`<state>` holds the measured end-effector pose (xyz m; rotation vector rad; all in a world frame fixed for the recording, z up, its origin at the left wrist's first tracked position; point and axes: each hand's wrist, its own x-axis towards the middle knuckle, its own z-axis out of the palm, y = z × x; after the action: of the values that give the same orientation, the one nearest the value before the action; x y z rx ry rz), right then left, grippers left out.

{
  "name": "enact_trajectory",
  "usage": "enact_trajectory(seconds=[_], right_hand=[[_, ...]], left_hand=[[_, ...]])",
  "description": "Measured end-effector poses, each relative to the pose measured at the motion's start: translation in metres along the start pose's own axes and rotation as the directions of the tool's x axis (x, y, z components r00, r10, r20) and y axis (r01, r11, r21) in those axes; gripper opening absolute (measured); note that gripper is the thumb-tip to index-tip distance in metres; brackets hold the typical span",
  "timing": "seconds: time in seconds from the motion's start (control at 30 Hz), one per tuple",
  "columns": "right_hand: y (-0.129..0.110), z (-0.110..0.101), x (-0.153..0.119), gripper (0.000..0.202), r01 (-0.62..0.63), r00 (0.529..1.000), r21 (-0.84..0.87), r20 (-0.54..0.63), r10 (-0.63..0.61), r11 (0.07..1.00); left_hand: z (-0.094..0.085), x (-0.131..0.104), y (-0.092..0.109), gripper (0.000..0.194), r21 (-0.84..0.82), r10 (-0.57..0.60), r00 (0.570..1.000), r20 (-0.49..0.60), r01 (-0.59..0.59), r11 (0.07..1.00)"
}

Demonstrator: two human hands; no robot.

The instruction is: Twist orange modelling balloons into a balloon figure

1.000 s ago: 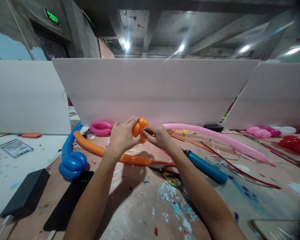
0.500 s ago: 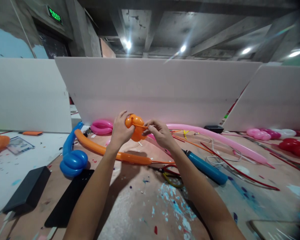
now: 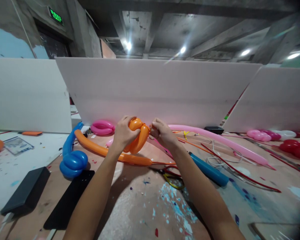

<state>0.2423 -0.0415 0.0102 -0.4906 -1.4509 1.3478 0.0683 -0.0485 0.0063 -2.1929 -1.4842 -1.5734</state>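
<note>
Above the middle of the table, my left hand [image 3: 125, 133] is wrapped round a twisted orange balloon [image 3: 140, 138] made of several fat bulging loops. My right hand [image 3: 163, 133] is pinched at the balloon's right side, where its thin end seems to be; the fingers hide most of that end. Beneath and behind my left wrist, a long orange balloon [image 3: 132, 159] lies across the table, its thin uninflated tail running right under my right forearm. Scissors [image 3: 168, 173] with red and yellow handles rest beside that forearm.
A blue twisted balloon [image 3: 73, 163], a black phone [image 3: 69, 200] and a dark power bank [image 3: 27, 190] lie at left. To the right are a blue hand pump [image 3: 210, 169], a long pink balloon [image 3: 222, 140] and red strips [image 3: 240, 167]. White boards [image 3: 160, 90] stand behind.
The orange balloon has turned in my left hand, so its loops now point down. My right hand has drawn slightly right, and the stretched thin end no longer crosses the balloon's front.
</note>
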Motion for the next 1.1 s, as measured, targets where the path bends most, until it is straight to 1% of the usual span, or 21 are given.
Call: enact_trajectory(seconds=[0.07,0.17,0.3,0.33,0.4,0.47,0.5,0.53,0.57,0.63,0.7,0.77,0.83,0.9,0.97,1.03,1.1], right_hand=[[0.003,0.009,-0.003,0.028,0.007,1.000,-0.101,0.010,-0.006,0.995],[0.006,0.022,-0.009,0.028,0.064,0.997,-0.275,-0.029,-0.075,0.959],[0.011,0.035,-0.014,0.024,0.142,0.989,-0.415,0.018,-0.148,0.899],[0.013,0.038,-0.015,0.024,0.170,0.983,-0.463,0.018,-0.182,0.870],[0.017,0.041,-0.018,0.023,0.219,0.965,-0.598,0.013,-0.264,0.771],[0.020,0.042,-0.019,0.024,0.242,0.946,-0.713,0.023,-0.323,0.658],[0.021,0.041,-0.018,0.024,0.244,0.940,-0.740,0.022,-0.340,0.627],[0.021,0.039,-0.017,0.024,0.238,0.939,-0.744,0.011,-0.345,0.625],[0.022,0.036,-0.015,0.024,0.224,0.942,-0.720,-0.012,-0.335,0.657],[0.021,0.029,-0.010,0.025,0.166,0.963,-0.582,-0.078,-0.258,0.796],[0.020,0.023,-0.004,0.028,0.087,0.985,-0.364,-0.106,-0.134,0.927],[0.019,0.019,0.000,0.032,0.017,0.994,-0.192,-0.104,-0.038,0.981],[0.020,0.017,0.004,0.035,-0.026,0.994,-0.130,-0.110,0.012,0.991],[0.023,0.017,0.006,0.038,-0.044,0.992,-0.132,-0.127,0.027,0.990],[0.028,0.018,0.007,0.036,-0.022,0.990,-0.192,-0.138,-0.005,0.981],[0.032,0.021,0.005,0.032,0.045,0.986,-0.345,-0.136,-0.097,0.938],[0.036,0.024,0.001,0.029,0.125,0.971,-0.541,-0.108,-0.215,0.832]], left_hand=[[0.001,-0.002,0.003,0.041,0.065,0.034,0.999,-0.042,-0.031,0.997],[0.002,-0.003,0.004,0.042,0.119,0.045,0.994,-0.097,-0.033,0.992],[0.003,-0.002,-0.001,0.043,0.075,-0.002,0.984,-0.178,0.015,0.997],[0.003,-0.001,-0.002,0.044,0.053,-0.013,0.980,-0.199,0.024,0.998],[0.004,0.000,-0.003,0.046,0.012,-0.037,0.974,-0.222,0.041,0.999],[0.004,0.001,-0.003,0.047,-0.008,-0.037,0.982,-0.187,0.037,0.999],[0.003,0.001,-0.003,0.047,-0.003,-0.022,0.989,-0.146,0.022,1.000],[0.002,0.002,-0.003,0.047,0.011,0.004,0.996,-0.091,-0.003,1.000],[0.000,0.002,-0.004,0.047,0.031,0.034,0.999,-0.034,-0.033,0.999],[-0.003,0.002,-0.007,0.046,0.072,0.090,0.994,0.064,-0.095,0.993],[-0.004,0.003,-0.013,0.044,0.091,0.137,0.981,0.137,-0.150,0.985],[-0.001,0.003,-0.019,0.044,0.104,0.159,0.968,0.192,-0.181,0.978],[0.006,0.001,-0.023,0.044,0.138,0.134,0.969,0.208,-0.165,0.977],[0.013,-0.001,-0.023,0.041,0.185,0.073,0.986,0.152,-0.101,0.978],[0.019,-0.003,-0.020,0.036,0.199,0.020,0.998,0.060,-0.032,0.980],[0.022,-0.005,-0.016,0.029,0.182,-0.018,1.000,-0.011,0.020,0.983],[0.023,-0.005,-0.014,0.020,0.129,-0.072,0.997,-0.041,0.077,0.989]])
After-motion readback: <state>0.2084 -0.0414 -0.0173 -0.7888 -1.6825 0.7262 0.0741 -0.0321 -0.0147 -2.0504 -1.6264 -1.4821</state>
